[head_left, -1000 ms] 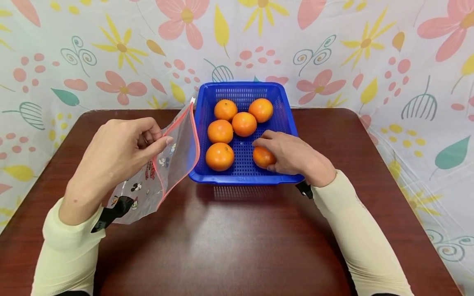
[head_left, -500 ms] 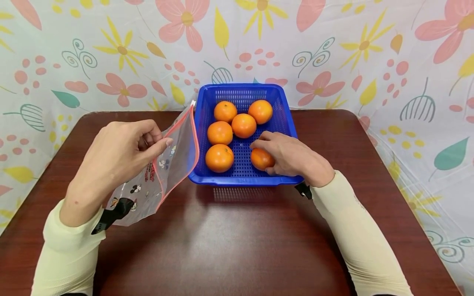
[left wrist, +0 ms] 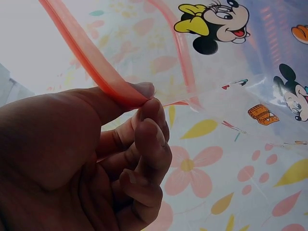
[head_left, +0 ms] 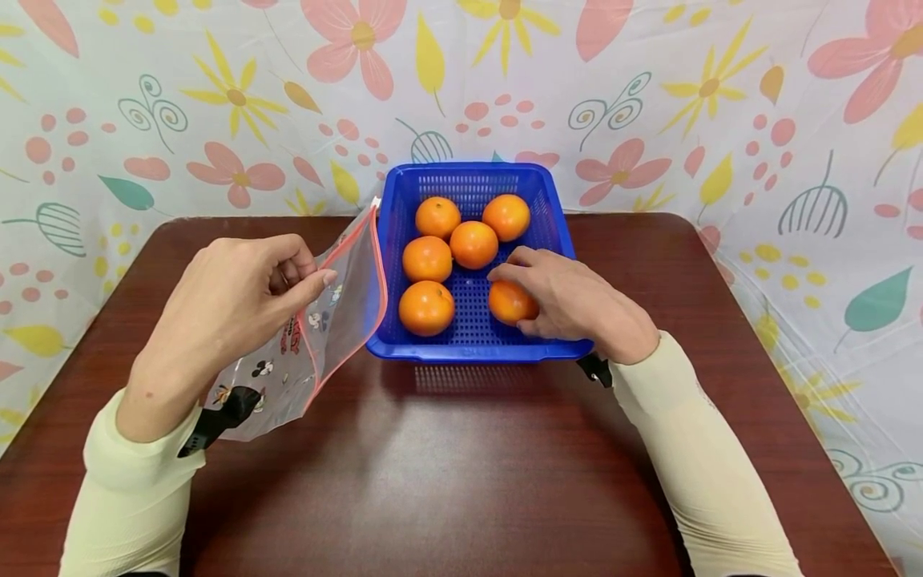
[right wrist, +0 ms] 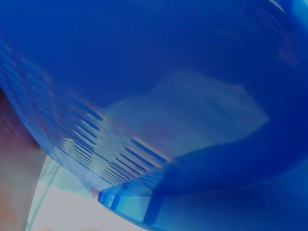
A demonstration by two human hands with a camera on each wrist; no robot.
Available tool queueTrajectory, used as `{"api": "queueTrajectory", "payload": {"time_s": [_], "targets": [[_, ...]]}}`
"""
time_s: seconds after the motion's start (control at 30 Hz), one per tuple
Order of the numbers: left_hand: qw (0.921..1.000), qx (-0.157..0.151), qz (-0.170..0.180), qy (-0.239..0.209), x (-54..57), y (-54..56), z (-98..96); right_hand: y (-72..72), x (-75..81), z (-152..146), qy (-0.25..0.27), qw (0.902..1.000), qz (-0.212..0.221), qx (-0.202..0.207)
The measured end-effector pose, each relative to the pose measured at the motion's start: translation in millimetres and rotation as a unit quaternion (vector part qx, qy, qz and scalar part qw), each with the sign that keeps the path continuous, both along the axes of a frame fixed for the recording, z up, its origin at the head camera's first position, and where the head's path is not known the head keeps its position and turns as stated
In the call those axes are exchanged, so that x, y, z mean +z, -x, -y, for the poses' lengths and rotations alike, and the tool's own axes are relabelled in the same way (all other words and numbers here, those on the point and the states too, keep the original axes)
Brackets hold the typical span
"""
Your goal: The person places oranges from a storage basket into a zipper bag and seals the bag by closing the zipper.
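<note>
My left hand (head_left: 223, 312) pinches the red zip edge of a clear zip bag (head_left: 349, 288) between thumb and index finger. The bag's mouth gapes toward the basket, and cartoon mice are printed on its side. In the left wrist view, the thumb and fingertip press on the red zip strip (left wrist: 91, 62). Inside the blue basket (head_left: 461, 351), my right hand (head_left: 584, 300) grips an orange (head_left: 510, 303) at the front right, its fingers curled over the top and side. The hand covers part of that orange. Only the basket's blue wall (right wrist: 144, 57) fills most of the right wrist view.
Several other oranges (head_left: 474, 244) lie in the left and back parts of the basket. It stands toward the back of a dark brown table (head_left: 461, 465), near a flower-printed cloth (head_left: 505, 96). The bag's lower part hangs left of the basket, beside the left wrist strap.
Within the last half second, the right hand and its orange have shifted very slightly away from the front rim. The left hand and bag look unchanged.
</note>
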State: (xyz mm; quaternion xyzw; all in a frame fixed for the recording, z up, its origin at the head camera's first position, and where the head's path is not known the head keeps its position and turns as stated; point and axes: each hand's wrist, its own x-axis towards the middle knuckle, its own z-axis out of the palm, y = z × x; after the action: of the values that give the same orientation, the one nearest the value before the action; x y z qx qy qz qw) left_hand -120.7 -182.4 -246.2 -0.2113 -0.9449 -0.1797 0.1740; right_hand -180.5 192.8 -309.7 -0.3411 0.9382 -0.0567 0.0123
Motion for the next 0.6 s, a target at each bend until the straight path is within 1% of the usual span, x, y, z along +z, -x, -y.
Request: {"api": "queueTrajectory", "payload": {"time_s": [0.2, 0.4, 0.6], "targets": [[1.0000, 0.001, 0.006, 0.001, -1.9, 1.3, -0.1, -1.7, 4.6, -1, 0.005, 0.9998, 0.002, -0.016], [0.9999, 0.001, 0.014, 0.002, -2.4, 1.4, 0.0, -3.2, 7.6, -2, 0.014, 0.9998, -0.007, -0.014], [1.0000, 0.000, 0.008, 0.002, -3.1, 2.1, -0.1, -5.9, 13.6, -4, 0.031, 0.9992, -0.023, -0.009]]}}
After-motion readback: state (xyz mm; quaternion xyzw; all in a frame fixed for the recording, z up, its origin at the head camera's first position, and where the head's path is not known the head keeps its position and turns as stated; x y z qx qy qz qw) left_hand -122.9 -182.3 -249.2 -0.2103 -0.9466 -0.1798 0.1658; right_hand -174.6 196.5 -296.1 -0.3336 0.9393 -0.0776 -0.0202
